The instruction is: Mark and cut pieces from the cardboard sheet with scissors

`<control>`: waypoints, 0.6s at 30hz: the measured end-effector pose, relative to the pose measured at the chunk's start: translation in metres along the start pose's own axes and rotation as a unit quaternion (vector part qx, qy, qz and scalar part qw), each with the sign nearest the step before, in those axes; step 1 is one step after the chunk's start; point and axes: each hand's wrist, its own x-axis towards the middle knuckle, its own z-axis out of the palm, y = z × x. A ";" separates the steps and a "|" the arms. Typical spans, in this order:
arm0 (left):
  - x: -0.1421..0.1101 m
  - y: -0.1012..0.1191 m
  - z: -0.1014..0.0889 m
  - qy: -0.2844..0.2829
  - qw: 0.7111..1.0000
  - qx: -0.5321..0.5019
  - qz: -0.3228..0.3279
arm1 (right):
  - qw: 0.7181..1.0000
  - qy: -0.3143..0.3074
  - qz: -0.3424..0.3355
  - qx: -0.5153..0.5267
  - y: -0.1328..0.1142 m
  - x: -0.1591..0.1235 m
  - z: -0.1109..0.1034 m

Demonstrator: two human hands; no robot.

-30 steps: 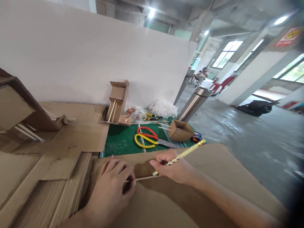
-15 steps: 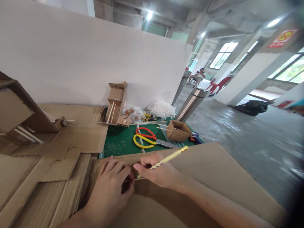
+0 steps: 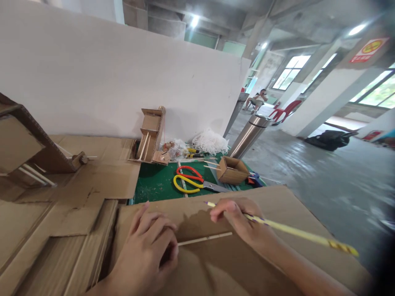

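My left hand point(image 3: 148, 250) rests on a large sheet of cardboard point(image 3: 216, 271), its fingers curled and pressing down the near end of a thin wooden stick point(image 3: 205, 238) that lies flat on the sheet. My right hand point(image 3: 243, 224) hovers just right of the stick, closed in a pinch round a yellow pencil point(image 3: 293, 232). The pencil's tip points left, and its long end sticks out to the right past my wrist.
Beyond the sheet lies a green cutting mat point(image 3: 160, 181) with red-and-yellow scissors point(image 3: 189, 181), a small cardboard box point(image 3: 231, 169), loose sticks and a cardboard model point(image 3: 152, 135). More cardboard lies at left. A white board stands behind. A steel bin point(image 3: 251, 133) stands on the floor.
My right hand lifted off the stick and moved right. The pencil swung round, so its long end now points right instead of up and away. The left hand stayed put.
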 end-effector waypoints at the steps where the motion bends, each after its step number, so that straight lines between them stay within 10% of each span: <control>1: -0.001 0.001 0.000 0.001 1.000 -0.005 0.007 | 1.000 0.019 -0.004 -0.023 0.001 -0.005 -0.002; 8: -0.002 0.001 0.000 -0.040 0.998 0.035 0.023 | 0.984 0.109 0.131 0.045 0.020 -0.014 0.000; 18: 0.001 -0.003 0.001 -0.041 0.997 0.072 0.008 | 0.990 0.039 0.127 0.052 0.020 -0.019 0.002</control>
